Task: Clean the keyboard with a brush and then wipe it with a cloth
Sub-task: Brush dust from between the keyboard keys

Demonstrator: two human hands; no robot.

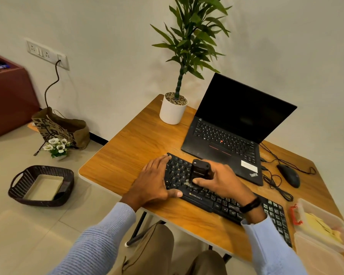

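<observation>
Head cam: the keyboard [222,203] lies slantwise on the table [131,151], just in front of the laptop [226,135]. The left grip [155,179] lies flat on its left end, fingers straight over the keys and thumb against the near edge. It's pinning the thing down, not clasping anything. The right grip [220,179] is wrapped round a chunky black brush [201,169] that stands on the keys just beside the left grip.

I'd say this is the brushing step, with the wipe not yet done. The keyboard looks like light, stiff plastic, so it would probably skate on the smooth wood without that flat hand. Hold it by the end or the frame, not the keycaps. The brush body looks rigid and easy to hold by the block on top; its bristles are hidden underneath. The yellow cloth [318,225], if that's what it is, sits in the clear tub [304,207] at far right. It's soft, so pinch it anywhere.
</observation>
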